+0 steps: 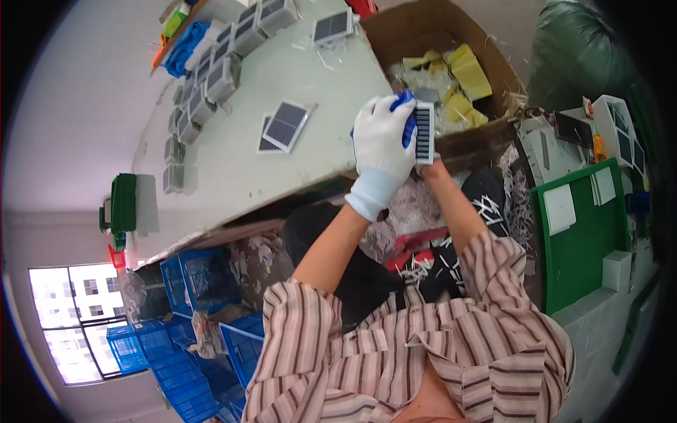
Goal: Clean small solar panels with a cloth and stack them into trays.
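Our gloved left hand (pixel 381 138) clamps a small striped panel (pixel 424 132) at the table edge (pixel 233 197), beside the cardboard box (pixel 451 28). Our right hand's grip is hidden. We should hold it steady by its edges.

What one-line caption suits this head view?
Gloved left hand and right hand hold a small striped panel over a cardboard box.

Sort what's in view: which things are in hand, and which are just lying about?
In hand:
left hand, gloved white
right hand, mostly hidden
small striped panel
blue tool

Lying about:
loose panels on table
cardboard box
blue crates
green board
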`<action>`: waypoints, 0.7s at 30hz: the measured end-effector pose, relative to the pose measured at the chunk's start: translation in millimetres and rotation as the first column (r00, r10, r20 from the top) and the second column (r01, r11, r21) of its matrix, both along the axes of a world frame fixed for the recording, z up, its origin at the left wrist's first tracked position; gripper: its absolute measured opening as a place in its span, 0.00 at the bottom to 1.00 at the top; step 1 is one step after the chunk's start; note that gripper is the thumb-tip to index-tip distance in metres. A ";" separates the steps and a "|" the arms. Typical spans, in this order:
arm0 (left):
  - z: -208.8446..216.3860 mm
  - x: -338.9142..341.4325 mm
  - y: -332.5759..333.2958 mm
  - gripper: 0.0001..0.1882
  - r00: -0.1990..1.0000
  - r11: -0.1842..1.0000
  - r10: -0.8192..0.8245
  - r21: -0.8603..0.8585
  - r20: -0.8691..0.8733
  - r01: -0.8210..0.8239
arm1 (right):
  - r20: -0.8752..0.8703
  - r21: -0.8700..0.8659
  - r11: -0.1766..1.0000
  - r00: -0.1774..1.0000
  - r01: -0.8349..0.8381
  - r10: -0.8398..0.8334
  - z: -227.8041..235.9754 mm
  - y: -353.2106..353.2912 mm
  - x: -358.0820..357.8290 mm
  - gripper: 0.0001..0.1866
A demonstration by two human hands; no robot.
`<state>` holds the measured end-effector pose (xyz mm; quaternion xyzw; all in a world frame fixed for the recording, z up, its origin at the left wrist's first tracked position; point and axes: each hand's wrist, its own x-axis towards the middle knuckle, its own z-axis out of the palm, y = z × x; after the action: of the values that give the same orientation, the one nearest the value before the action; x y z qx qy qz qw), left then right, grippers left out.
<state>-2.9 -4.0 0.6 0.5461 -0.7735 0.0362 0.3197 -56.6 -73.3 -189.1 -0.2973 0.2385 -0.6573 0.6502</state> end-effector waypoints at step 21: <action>-3.7 11.0 1.9 0.21 0.983 0.983 0.183 -0.016 0.024 -0.183 | -0.663 -0.268 0.888 0.740 -0.374 0.111 76.7 146.0 -41.4 0.15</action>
<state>8.1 -2.1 -3.1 0.6121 -0.7238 0.0777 0.3089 -97.9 72.8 -112.4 -0.6505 0.2670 -0.4600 0.5422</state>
